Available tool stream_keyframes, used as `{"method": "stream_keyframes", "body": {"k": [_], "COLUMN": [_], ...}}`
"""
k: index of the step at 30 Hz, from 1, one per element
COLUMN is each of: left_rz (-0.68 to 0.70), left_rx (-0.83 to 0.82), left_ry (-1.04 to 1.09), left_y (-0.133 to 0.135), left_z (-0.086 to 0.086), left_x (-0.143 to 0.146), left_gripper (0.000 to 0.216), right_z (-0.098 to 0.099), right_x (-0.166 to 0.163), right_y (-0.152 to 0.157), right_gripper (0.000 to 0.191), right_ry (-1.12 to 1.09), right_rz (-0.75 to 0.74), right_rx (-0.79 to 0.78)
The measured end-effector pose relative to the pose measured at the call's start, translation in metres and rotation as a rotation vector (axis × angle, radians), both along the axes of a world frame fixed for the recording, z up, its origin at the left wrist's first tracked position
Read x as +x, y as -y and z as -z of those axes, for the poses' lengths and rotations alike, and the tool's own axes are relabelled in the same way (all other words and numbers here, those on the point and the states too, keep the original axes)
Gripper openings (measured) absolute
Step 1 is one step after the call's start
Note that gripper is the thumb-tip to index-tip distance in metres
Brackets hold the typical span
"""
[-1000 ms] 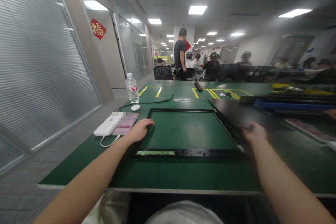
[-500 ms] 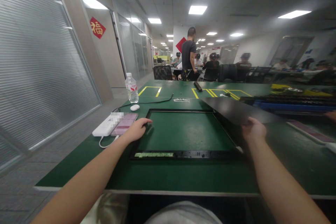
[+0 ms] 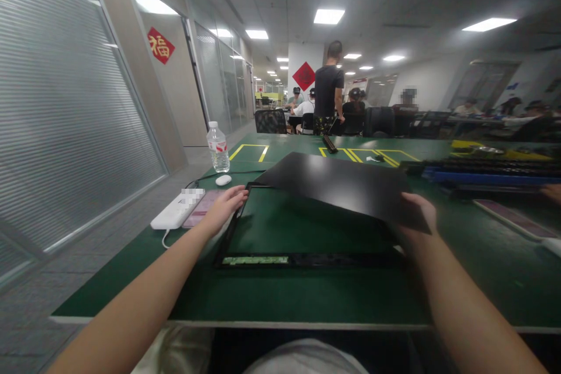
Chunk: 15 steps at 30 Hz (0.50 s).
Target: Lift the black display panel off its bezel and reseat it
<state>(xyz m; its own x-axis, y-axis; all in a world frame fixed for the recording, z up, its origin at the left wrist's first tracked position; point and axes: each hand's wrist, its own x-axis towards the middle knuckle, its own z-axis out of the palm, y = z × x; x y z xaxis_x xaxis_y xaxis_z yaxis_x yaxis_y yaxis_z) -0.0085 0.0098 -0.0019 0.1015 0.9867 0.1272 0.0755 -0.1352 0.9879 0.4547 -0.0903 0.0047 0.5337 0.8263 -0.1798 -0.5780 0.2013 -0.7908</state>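
- The fingers (image 3: 415,201) of the right hand (image 3: 416,217) are clamped on the right edge of the black panel (image 3: 337,184), close to its near corner; we cannot tell how the thumb sits.
- The fingers (image 3: 239,191) of the left hand (image 3: 223,205) lie outstretched and loosely together, gripping nothing, on the left rail of the black frame (image 3: 302,259) at the frame's 10 o'clock corner.
- We find the black panel held clear of the green table (image 3: 307,298), tilted, above the far half of the black frame from 11 to 3 o'clock.
- The black frame lies flat on the table directly in front of us.
- At 9 o'clock of the frame, just beside the left hand, lie a phone (image 3: 197,216) and a power bank (image 3: 175,210), side by side.
- At 11 o'clock stand a water bottle (image 3: 218,147) and, nearer, a small white case (image 3: 223,180).
- At 3 o'clock, well apart, we note dark trays (image 3: 491,172).
- At 12 o'clock, beyond the table, a person (image 3: 329,92) stands.
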Motion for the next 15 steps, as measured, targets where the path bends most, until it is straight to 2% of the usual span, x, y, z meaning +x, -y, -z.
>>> {"method": "stream_keyframes", "body": {"k": [4,11,15], "left_rz": [0.036,0.112,0.103], "left_rx": [-0.184,-0.311,-0.298], "left_ry": [0.221,0.231,0.211], "left_y": [0.004,0.009,0.011], "left_z": [-0.008,-0.015,-0.019], "left_x": [-0.001,-0.001,0.001], "left_gripper": [0.034,0.029,0.014], "right_z": [-0.002,0.005,0.012], "right_x": [0.004,0.007,0.010], "right_y": [0.001,-0.002,-0.005], "right_gripper": [0.017,0.007,0.002], "right_ry": [0.016,0.054,0.081], "right_rz": [-0.041,-0.020,-0.049], "right_rx": [-0.040,-0.085,-0.130]}}
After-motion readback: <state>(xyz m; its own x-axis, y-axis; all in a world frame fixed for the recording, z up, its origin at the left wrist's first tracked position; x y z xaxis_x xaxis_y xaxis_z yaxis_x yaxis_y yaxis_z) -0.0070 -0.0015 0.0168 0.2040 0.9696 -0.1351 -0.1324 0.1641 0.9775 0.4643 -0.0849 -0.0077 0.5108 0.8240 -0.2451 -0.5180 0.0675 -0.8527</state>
